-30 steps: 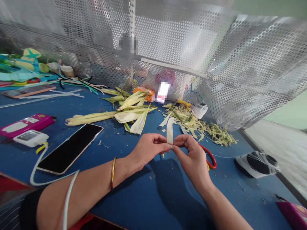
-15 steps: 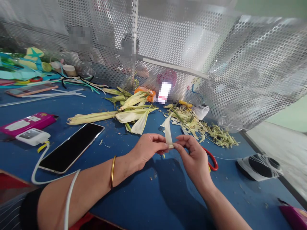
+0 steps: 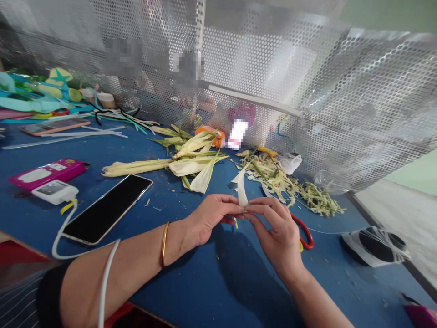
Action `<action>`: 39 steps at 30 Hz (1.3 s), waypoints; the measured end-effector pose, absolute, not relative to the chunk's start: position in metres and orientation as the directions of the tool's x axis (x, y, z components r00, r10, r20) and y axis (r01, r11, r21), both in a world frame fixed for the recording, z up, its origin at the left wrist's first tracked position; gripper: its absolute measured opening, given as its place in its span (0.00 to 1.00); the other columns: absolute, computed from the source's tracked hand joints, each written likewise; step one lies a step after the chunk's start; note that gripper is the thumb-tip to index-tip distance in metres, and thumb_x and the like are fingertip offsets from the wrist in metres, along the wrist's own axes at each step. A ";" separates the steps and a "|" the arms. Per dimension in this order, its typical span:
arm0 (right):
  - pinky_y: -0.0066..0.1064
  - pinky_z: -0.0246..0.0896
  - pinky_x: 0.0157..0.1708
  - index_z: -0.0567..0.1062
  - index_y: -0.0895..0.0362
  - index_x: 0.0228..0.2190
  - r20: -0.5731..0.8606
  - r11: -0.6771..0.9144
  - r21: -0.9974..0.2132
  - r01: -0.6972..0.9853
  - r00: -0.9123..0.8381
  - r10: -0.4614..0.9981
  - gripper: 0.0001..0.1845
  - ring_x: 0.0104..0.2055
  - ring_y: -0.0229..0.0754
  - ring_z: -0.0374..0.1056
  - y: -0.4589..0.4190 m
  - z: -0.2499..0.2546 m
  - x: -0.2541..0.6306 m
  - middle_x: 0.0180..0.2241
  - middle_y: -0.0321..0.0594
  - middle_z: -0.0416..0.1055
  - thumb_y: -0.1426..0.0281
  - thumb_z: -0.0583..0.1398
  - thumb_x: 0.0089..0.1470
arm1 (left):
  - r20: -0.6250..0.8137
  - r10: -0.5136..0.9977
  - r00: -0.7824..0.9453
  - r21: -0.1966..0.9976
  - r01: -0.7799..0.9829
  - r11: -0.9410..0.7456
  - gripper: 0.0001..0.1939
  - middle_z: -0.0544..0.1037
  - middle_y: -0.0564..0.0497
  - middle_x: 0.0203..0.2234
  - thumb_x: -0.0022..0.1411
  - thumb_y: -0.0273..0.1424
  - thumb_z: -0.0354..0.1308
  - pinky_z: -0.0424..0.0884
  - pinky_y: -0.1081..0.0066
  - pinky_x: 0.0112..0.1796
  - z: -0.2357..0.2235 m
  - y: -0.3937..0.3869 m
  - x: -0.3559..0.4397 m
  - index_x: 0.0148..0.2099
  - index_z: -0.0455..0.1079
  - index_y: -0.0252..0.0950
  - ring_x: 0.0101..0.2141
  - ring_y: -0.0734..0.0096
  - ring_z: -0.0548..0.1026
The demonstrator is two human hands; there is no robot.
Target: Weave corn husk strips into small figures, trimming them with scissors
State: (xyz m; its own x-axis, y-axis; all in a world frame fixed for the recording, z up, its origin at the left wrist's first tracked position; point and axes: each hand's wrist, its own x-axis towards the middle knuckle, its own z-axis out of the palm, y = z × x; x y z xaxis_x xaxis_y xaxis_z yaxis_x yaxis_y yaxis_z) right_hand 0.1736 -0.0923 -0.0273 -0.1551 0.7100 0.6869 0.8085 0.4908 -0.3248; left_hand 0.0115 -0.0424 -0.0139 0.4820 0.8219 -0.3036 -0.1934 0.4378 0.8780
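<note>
My left hand [image 3: 209, 217] and my right hand [image 3: 276, 232] meet over the blue table [image 3: 211, 282], both pinching the lower end of a pale leaf strip [image 3: 241, 187] that stands up between the fingertips. A gold bangle [image 3: 164, 244] sits on my left wrist. Red-handled scissors [image 3: 304, 231] lie on the table just behind my right hand, partly hidden by it. Beyond the hands lies a bundle of pale green leaves [image 3: 180, 160], and a heap of leaf trimmings [image 3: 293, 184] sits to its right.
A black phone [image 3: 108, 208] lies at left with a white cable, beside a white power bank [image 3: 54, 191] and a pink case [image 3: 48, 171]. A spool of clear thread [image 3: 375, 244] sits at right. Perforated metal screens [image 3: 307, 91] wall the back. Craft scraps crowd the far left.
The leaf strip has twisted and tilted slightly between my fingertips as the fingers shifted. The view has drifted a little; both hands stay in the same spot.
</note>
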 end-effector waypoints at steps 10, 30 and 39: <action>0.39 0.58 0.43 0.74 0.52 0.34 0.677 0.488 -0.289 0.823 -0.185 0.713 0.07 0.43 0.44 0.71 -0.094 -0.024 0.173 0.38 0.40 0.73 0.74 0.56 0.61 | -0.286 0.832 0.475 0.910 -0.137 0.391 0.05 0.77 0.49 0.25 0.48 0.30 0.65 0.66 0.72 0.34 -0.014 -0.042 0.012 0.28 0.74 0.33 0.32 0.70 0.76; 0.37 0.64 0.40 0.74 0.55 0.37 0.241 0.161 -0.903 0.398 0.160 0.957 0.12 0.37 0.45 0.71 -0.090 -0.027 0.168 0.33 0.40 0.76 0.63 0.63 0.52 | -0.129 0.889 0.439 0.981 -0.077 0.180 0.05 0.77 0.51 0.23 0.52 0.27 0.60 0.67 0.75 0.29 -0.014 -0.046 0.014 0.32 0.77 0.32 0.28 0.74 0.75; 0.33 0.62 0.34 0.77 0.56 0.26 0.021 0.010 -0.998 0.066 0.175 0.984 0.12 0.30 0.42 0.71 -0.089 -0.025 0.165 0.25 0.37 0.77 0.61 0.68 0.44 | -0.056 0.893 0.446 0.997 -0.023 0.074 0.06 0.80 0.50 0.26 0.51 0.26 0.62 0.69 0.74 0.33 -0.018 -0.045 0.014 0.35 0.74 0.33 0.31 0.70 0.78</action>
